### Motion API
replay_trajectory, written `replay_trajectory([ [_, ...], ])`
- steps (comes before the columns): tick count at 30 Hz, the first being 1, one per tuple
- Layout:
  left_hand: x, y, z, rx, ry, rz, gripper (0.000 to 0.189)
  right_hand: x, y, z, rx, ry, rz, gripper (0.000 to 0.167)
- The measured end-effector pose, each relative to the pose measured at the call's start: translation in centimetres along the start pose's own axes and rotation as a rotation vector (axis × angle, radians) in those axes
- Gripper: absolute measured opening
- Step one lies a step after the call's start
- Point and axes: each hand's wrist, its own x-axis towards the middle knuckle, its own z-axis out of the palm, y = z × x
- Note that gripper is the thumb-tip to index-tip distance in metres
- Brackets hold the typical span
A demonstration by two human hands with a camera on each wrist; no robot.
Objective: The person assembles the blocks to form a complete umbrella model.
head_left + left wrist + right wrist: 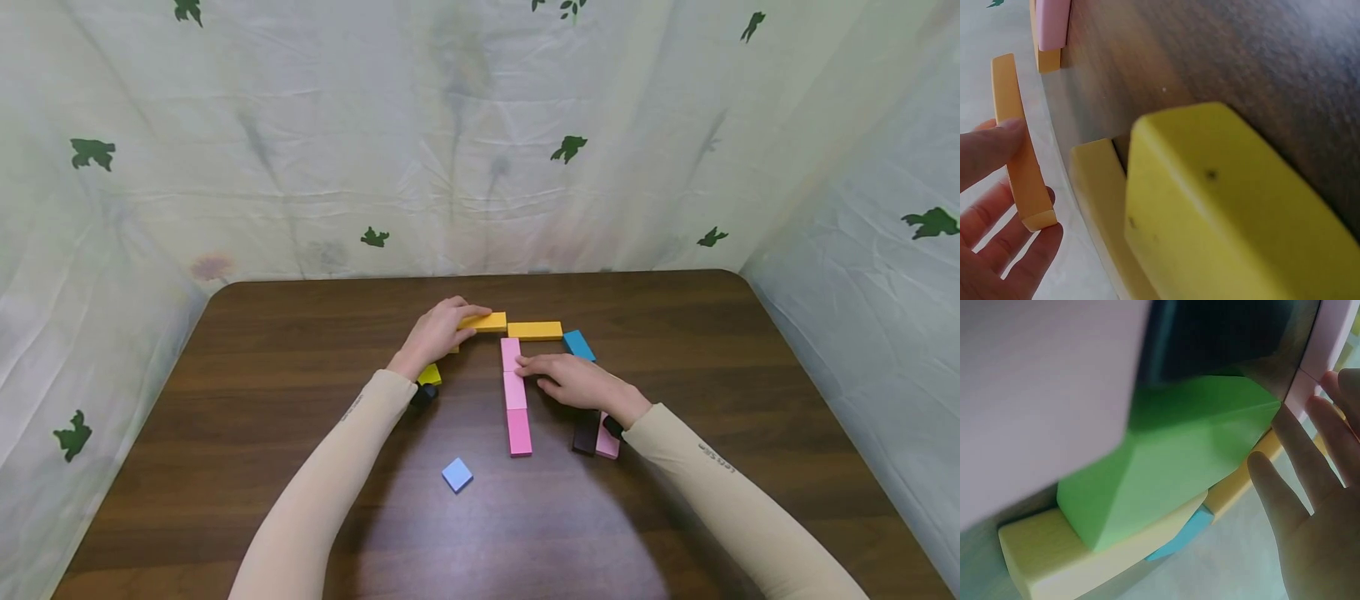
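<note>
My left hand point(435, 332) pinches an orange-yellow block point(1027, 172) at the far side of the layout, thumb on one face and fingers on the other. A second orange-yellow block point(534, 332) lies end to end with it, on the right. From there a straight column of pink blocks point(516, 392) runs toward me. The fingertips of my right hand point(577, 381) touch the column's right side near its far end, with the other fingers spread loosely. Beneath that hand, a green block point(1179, 456) and a pale yellow block point(1091, 550) show in the right wrist view.
A blue block point(579, 345) lies beyond my right hand. Near my right wrist are a dark block point(585, 434) and a pink block point(608, 443). Bright yellow blocks point(1229, 200) lie under my left wrist. A small light-blue block point(457, 475) sits alone on the wooden table point(285, 417). Curtains surround the table.
</note>
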Motion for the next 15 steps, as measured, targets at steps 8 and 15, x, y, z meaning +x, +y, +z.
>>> replay_trajectory([
  [8, 0.36, -0.22, 0.38, 0.011, -0.001, 0.003, 0.040, 0.01, -0.12, -0.11, 0.003, 0.009, -0.008, 0.038],
  [15, 0.53, -0.20, 0.67, 0.023, 0.015, 0.008, 0.038, -0.03, -0.24, -0.09, 0.010, 0.005, 0.002, 0.039],
])
